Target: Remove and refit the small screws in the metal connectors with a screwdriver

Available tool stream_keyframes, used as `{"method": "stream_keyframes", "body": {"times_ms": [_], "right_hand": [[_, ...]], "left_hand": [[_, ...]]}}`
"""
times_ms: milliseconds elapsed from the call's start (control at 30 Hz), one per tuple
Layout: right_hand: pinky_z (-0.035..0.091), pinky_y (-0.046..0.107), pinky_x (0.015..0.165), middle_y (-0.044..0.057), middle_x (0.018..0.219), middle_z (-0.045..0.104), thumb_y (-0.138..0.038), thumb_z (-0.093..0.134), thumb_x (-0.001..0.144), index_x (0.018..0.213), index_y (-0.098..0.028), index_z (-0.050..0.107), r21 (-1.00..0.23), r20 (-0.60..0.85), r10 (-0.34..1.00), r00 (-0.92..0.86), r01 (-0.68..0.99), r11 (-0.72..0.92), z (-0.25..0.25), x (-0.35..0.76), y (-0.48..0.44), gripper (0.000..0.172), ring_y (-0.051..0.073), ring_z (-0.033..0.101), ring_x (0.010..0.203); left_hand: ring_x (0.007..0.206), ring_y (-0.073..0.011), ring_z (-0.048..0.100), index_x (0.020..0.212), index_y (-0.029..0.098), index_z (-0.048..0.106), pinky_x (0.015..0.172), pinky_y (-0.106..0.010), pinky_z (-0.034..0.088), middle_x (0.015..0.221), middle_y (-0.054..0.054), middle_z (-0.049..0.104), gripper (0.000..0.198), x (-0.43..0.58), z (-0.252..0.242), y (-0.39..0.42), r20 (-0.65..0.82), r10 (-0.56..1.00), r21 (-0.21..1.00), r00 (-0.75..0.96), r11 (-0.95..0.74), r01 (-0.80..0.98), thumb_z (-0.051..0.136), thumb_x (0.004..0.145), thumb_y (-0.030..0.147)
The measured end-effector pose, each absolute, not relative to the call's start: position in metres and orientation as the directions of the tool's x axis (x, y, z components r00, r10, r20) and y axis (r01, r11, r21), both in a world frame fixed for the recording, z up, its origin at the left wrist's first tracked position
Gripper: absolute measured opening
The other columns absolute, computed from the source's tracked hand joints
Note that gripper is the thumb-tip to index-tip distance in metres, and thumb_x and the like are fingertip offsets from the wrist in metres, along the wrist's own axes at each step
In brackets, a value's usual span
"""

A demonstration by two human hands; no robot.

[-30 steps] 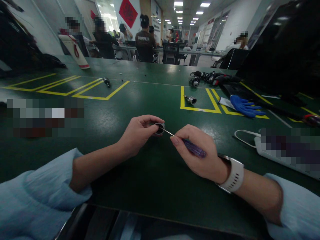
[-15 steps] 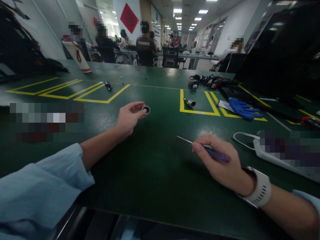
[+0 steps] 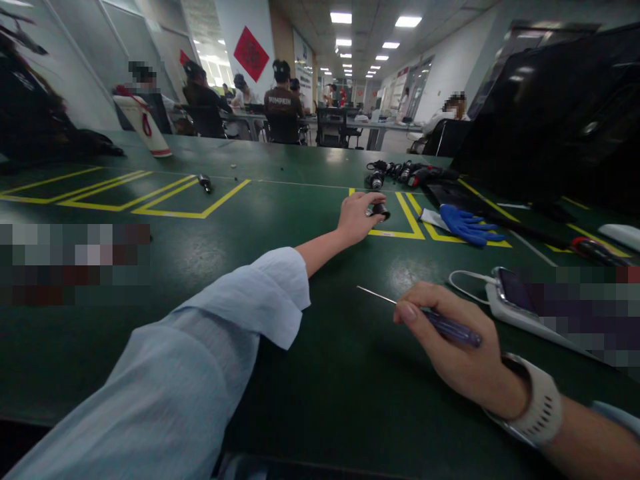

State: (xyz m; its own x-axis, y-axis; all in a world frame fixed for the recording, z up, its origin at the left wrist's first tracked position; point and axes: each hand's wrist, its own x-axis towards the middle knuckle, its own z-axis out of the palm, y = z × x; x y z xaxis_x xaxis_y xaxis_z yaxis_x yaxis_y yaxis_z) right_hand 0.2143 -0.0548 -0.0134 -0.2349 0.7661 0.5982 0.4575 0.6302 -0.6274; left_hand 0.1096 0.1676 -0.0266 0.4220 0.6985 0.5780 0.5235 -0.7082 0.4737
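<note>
At the yellow-taped box beyond the middle of the table, my left hand (image 3: 359,219) has its thumb and fingers around a small round metal ring (image 3: 381,211) with a dark opening. The cone-ended metal part in that box is mostly hidden by the fingers, and I cannot tell whether the two pieces touch. Nearer to me, my right hand (image 3: 447,340) grips a screwdriver (image 3: 453,329) by its translucent purple handle. Its thin shaft points left, above the green table (image 3: 320,373), touching nothing.
A blue glove (image 3: 470,225) lies right of the box, with black cabled tools (image 3: 400,172) behind. A phone (image 3: 515,290) rests on a white stand at right. Far left are a small dark metal part (image 3: 205,183) and a white container (image 3: 145,127). People sit at tables beyond.
My left hand has reached forward and right with the ring, from the open middle of the table to the taped box. My right hand still holds the screwdriver; the view has shifted slightly.
</note>
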Motion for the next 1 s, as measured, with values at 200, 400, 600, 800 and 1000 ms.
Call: {"method": "stream_keyframes", "body": {"times_ms": [200, 400, 600, 800, 1000], "right_hand": [[0.043, 0.027, 0.055, 0.001, 0.065, 0.057, -0.015, 0.052, 0.088, 0.075, -0.016, 0.057, -0.625, 0.612, 0.755, -0.235, 0.441, 0.644, -0.009, 0.212, -0.054, 0.014, 0.012, 0.054, 0.059], [0.044, 0.028, 0.056, 0.001, 0.066, 0.058, -0.017, 0.053, 0.088, 0.075, -0.017, 0.056, -0.623, 0.593, 0.759, -0.27, 0.444, 0.645, -0.009, 0.211, -0.053, 0.013, 0.013, 0.055, 0.059], [0.044, 0.027, 0.056, 0.001, 0.066, 0.059, -0.019, 0.052, 0.088, 0.074, -0.017, 0.056, -0.641, 0.571, 0.777, -0.266, 0.447, 0.624, -0.01, 0.209, -0.053, 0.014, 0.012, 0.055, 0.059], [0.044, 0.027, 0.056, 0.001, 0.066, 0.058, -0.018, 0.052, 0.088, 0.074, -0.016, 0.057, -0.648, 0.572, 0.781, -0.251, 0.446, 0.618, -0.01, 0.211, -0.053, 0.015, 0.012, 0.055, 0.059], [0.044, 0.027, 0.055, 0.001, 0.065, 0.058, -0.018, 0.052, 0.088, 0.074, -0.017, 0.056, -0.641, 0.58, 0.774, -0.253, 0.445, 0.626, -0.008, 0.212, -0.052, 0.015, 0.012, 0.055, 0.058]], "left_hand": [[0.117, -0.0219, 0.048, 0.112, 0.018, 0.06, 0.114, -0.046, 0.004, 0.106, -0.004, 0.069, 0.04, 0.144, -0.029, 0.189, 0.51, 0.671, 0.403, 0.538, -0.739, 0.539, 0.065, 0.072, 0.021], [0.118, -0.0251, 0.048, 0.113, 0.017, 0.059, 0.112, -0.052, -0.002, 0.105, -0.006, 0.07, 0.042, 0.139, -0.035, 0.198, 0.4, 0.68, 0.364, 0.615, -0.733, 0.574, 0.065, 0.072, 0.026], [0.119, -0.0248, 0.049, 0.118, 0.018, 0.056, 0.112, -0.053, 0.001, 0.114, -0.006, 0.066, 0.044, 0.136, -0.033, 0.195, 0.339, 0.696, 0.356, 0.633, -0.718, 0.598, 0.061, 0.076, 0.029], [0.126, -0.0294, 0.044, 0.127, 0.017, 0.048, 0.11, -0.054, 0.015, 0.134, -0.012, 0.052, 0.06, 0.126, -0.03, 0.197, 0.263, 0.73, 0.35, 0.631, -0.682, 0.643, 0.065, 0.074, 0.039], [0.134, -0.0304, 0.032, 0.139, 0.009, 0.03, 0.109, -0.053, 0.018, 0.144, -0.02, 0.036, 0.066, 0.098, -0.029, 0.184, 0.333, 0.774, 0.329, 0.538, -0.63, 0.703, 0.05, 0.085, 0.041]]}}
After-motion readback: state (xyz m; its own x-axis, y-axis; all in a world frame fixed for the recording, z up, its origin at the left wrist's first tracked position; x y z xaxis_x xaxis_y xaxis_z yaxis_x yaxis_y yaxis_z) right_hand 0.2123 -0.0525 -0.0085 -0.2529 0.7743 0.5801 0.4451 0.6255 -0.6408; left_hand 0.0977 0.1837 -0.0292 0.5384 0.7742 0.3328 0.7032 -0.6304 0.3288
